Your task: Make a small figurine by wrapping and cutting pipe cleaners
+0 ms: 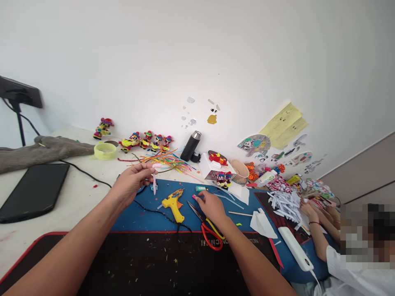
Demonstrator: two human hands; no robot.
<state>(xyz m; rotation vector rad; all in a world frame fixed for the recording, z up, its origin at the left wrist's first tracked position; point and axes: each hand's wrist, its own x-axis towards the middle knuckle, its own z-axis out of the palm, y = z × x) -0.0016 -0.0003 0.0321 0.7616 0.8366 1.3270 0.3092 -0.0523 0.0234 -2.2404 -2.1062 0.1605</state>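
Note:
My left hand (134,185) is closed on a pale pink bent strip (154,183), which hangs down from the fingertips; its exact kind is unclear. Below and to the right of that hand, a yellow glue gun (173,205) lies on the blue mat. My right hand (211,205) is closed, with a small bright pink piece (194,197) showing at its fingertips. Under and beside this hand lie scissors (211,236) with red and yellow handles, blades pointing up and left. A small green and white box (201,188) sits just beyond the fingers.
Colourful pipe cleaners (173,160) lie behind the mat, near several small figures (148,140) and a black thermos (190,147). A phone (33,191) and yellow tape roll (105,151) are left. Another person's hand (308,211) is by white paper strips (285,205) at right.

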